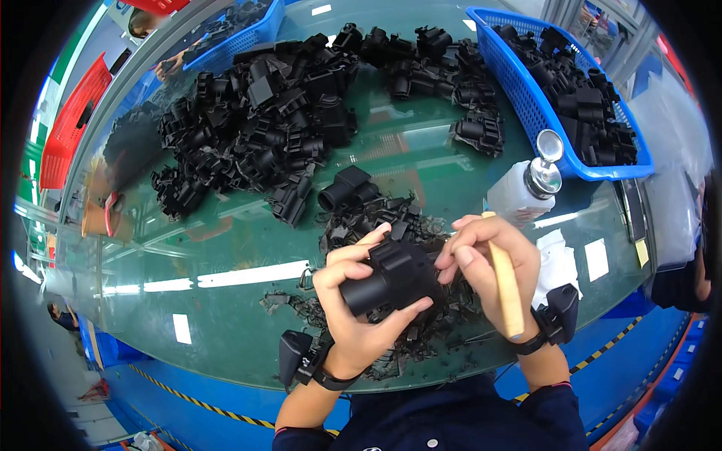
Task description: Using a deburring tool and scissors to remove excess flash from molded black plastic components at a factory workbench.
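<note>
Blue basket (526,105) full of black plastic parts (579,98). White bottle (519,197) beside it. Left hand (353,301) fingers clamped on black connector housing (391,274); right hand (492,263) fingers clamped on wooden-handled tool (508,289). White labels (596,259) on glass worktop (226,255).

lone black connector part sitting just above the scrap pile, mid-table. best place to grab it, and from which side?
Probably grip the loose black part across its round barrel end, coming from above. The barrel points left toward bare glass, while scrap trimmings crowd its lower right.
</note>
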Demonstrator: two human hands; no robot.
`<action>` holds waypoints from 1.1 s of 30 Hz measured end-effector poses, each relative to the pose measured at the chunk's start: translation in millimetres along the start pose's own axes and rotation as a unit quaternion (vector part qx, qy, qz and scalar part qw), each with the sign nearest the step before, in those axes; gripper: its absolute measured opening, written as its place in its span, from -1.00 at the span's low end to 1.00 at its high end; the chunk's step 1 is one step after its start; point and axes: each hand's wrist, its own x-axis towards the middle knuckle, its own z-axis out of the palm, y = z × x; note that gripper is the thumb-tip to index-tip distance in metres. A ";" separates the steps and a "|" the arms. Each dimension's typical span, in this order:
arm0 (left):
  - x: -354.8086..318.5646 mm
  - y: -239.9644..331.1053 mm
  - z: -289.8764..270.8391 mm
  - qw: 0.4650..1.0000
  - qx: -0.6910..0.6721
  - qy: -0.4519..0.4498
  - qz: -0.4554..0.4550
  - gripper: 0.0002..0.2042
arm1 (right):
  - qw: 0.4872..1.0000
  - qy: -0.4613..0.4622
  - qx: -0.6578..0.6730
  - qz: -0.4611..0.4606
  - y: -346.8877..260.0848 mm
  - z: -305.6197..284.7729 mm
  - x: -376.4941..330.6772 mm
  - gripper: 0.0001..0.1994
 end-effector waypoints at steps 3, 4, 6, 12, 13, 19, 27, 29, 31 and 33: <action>0.6 1.2 -2.4 0.998 -0.037 -0.001 -0.054 -0.36 | 0.990 -0.032 -0.124 -0.063 -1.1 -4.5 4.9 -0.94; 0.4 1.5 -2.5 0.996 -0.050 0.005 -0.067 -0.36 | 0.977 -0.052 -0.183 -0.100 1.9 -6.4 5.9 -0.93; 0.0 0.9 -3.8 0.998 -0.035 0.005 -0.061 -0.35 | 0.966 -0.060 -0.213 -0.133 5.6 -2.2 5.9 -0.89; -0.3 -3.6 -0.4 0.999 0.034 0.020 -0.014 -0.36 | 0.947 -0.047 -0.266 -0.174 12.0 -2.5 5.0 -0.88; -0.7 -4.5 0.0 0.998 0.054 0.022 0.000 -0.36 | 0.945 -0.042 -0.270 -0.181 15.7 -2.0 4.8 -0.88; -0.7 -1.5 1.5 0.998 0.059 0.022 -0.015 -0.38 | 0.955 -0.013 -0.261 -0.140 14.0 2.3 -2.5 -0.90; -4.6 0.1 -2.1 0.993 -0.021 0.009 -0.115 -0.39 | 0.997 0.032 -0.027 0.070 2.0 10.8 -5.2 -0.97; -3.2 0.8 -1.4 0.994 -0.032 0.010 -0.106 -0.39 | 0.995 0.009 0.020 0.094 0.1 3.8 -0.2 -0.96; -1.4 1.4 -0.5 0.996 -0.033 0.014 -0.084 -0.39 | 0.998 0.001 -0.048 0.040 4.0 3.4 -0.2 -0.95; -1.7 0.8 -2.5 0.996 -0.024 0.023 -0.085 -0.39 | 0.996 -0.010 -0.087 0.026 3.4 5.3 -0.5 -0.93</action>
